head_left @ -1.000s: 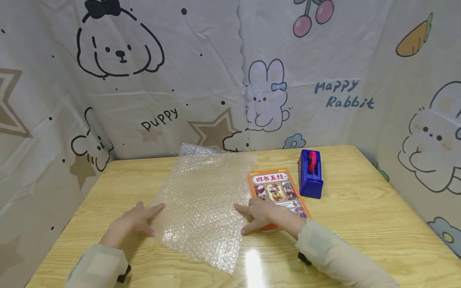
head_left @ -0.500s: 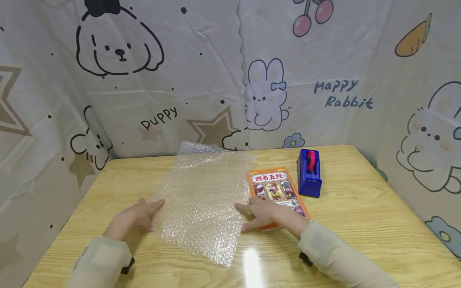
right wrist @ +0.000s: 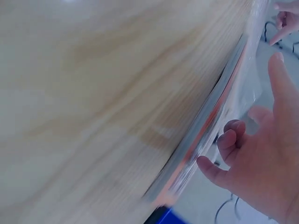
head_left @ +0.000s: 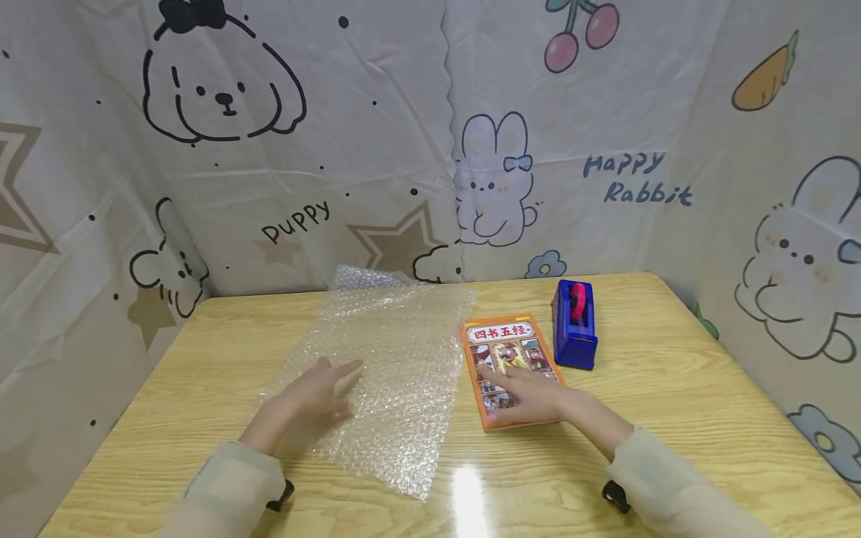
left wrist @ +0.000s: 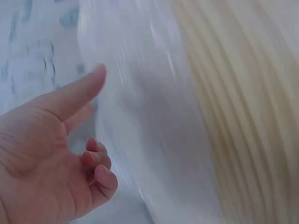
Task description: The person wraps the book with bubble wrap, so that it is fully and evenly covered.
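A sheet of clear bubble wrap (head_left: 403,373) lies on the wooden table, its far end reaching past the back edge. Above its left part is my left hand (head_left: 306,400), thumb and index finger stretched out, the other fingers loosely bent; the left wrist view shows nothing in that hand (left wrist: 46,154). My right hand (head_left: 534,396) is over the orange book (head_left: 480,332) with a cartoon cover, beside the sheet's right edge. In the right wrist view this hand (right wrist: 266,163) holds nothing and its fingers stand just above the book; whether they touch is unclear.
A blue tape dispenser (head_left: 575,329) with a pink-red roll stands behind and right of the book. Bare table (head_left: 673,388) stretches right of it. A fabric backdrop (head_left: 377,134) with cartoon prints rises behind the table and along both sides.
Both hands have left the edges of the bubble wrap. The left hand has moved right over the sheet, the right hand has moved right over the book. The bubble wrap has shifted slightly.
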A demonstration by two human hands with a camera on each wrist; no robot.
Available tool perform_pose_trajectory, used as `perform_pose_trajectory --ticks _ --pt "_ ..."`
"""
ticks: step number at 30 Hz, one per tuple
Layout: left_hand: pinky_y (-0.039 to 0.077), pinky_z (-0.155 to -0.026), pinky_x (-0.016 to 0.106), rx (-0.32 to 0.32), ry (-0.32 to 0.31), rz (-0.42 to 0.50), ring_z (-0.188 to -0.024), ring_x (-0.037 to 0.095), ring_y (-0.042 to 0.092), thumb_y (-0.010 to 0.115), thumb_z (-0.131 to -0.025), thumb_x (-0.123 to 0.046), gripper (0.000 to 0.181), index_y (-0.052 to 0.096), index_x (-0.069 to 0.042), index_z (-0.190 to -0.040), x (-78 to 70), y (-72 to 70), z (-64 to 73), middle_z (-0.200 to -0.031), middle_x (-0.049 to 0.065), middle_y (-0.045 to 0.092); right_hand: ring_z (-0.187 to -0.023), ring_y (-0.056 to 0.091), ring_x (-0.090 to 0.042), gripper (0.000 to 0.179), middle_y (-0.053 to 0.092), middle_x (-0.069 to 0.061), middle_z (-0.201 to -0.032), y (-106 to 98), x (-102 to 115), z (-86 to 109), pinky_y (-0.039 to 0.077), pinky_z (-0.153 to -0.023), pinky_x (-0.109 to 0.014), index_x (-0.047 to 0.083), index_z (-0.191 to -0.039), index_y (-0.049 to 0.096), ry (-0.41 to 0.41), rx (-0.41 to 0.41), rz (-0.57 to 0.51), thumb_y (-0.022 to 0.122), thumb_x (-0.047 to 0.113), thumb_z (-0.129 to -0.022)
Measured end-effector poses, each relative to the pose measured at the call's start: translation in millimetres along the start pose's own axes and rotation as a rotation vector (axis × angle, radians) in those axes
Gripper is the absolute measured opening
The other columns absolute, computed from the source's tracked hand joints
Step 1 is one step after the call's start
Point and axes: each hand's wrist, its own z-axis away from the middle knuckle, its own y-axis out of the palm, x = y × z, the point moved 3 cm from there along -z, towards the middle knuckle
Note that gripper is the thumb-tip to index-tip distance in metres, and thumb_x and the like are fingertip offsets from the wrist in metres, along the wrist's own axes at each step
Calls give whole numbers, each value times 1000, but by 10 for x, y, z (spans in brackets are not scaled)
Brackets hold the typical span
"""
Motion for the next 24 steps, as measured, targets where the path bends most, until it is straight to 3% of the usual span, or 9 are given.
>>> perform_pose_trajectory --ticks 2,4,6,11,12,14,20,24 --pt "46 -80 53 9 49 -10 -97 46 53 73 -74 -21 76 36 -13 -140 -207 93 -78 -127 43 31 -119 41 -42 81 41 -27 -132 -12 -84 75 34 -94 -58 14 -146 22 12 -11 -23 56 52 -84" --pt "49 -68 43 27 94 -24 -79 33 55 74 -74 -24 74 39 -15 -139 -411 189 -148 -121 38 38 -122 37 -45 82 38 -28 -134 -22 -164 152 30 -96 -61 13 -146 21 36 -18 -39 56 53 -84" --pt "49 -64 40 50 129 -46 -73 27 54 73 -75 -27 72 40 -18 -139 -607 275 -204 -121 36 39 -113 45 -39 83 46 -23 -126 -30 -239 226 34 -91 -56 12 -146 22 53 -33 -29 57 54 -83" --pt "51 -64 36 88 198 -100 -70 23 56 71 -76 -35 75 35 -24 -141 -1006 453 -336 -132 40 30 -119 40 -42 84 43 -24 -131 -36 -427 432 28 -94 -62 11 -145 24 117 -76 -33 56 57 -81" --pt "50 -62 34 85 207 -103 -65 19 53 70 -76 -36 77 33 -25 -142 -1065 480 -364 -131 39 31 -123 34 -47 84 38 -28 -135 -37 -463 472 22 -95 -67 11 -145 24 134 -80 -39 55 57 -82" --pt "48 -60 31 73 216 -110 -62 17 52 70 -76 -37 79 31 -26 -143 -1167 527 -419 -129 35 36 -126 28 -51 84 34 -32 -137 -44 -521 542 19 -95 -70 10 -145 24 162 -91 -37 55 57 -82" --pt "50 -58 34 35 215 -131 -68 23 57 67 -78 -43 75 32 -26 -142 -1323 656 -563 -123 30 44 -121 35 -50 87 39 -32 -131 -63 -634 652 24 -91 -70 6 -144 25 216 -117 2 55 58 -82" --pt "52 -64 39 10 195 -139 -81 33 60 64 -78 -48 75 33 -26 -142 -1396 765 -649 -128 35 40 -120 36 -49 87 40 -33 -130 -57 -677 674 24 -90 -70 4 -143 25 242 -105 10 54 58 -82"
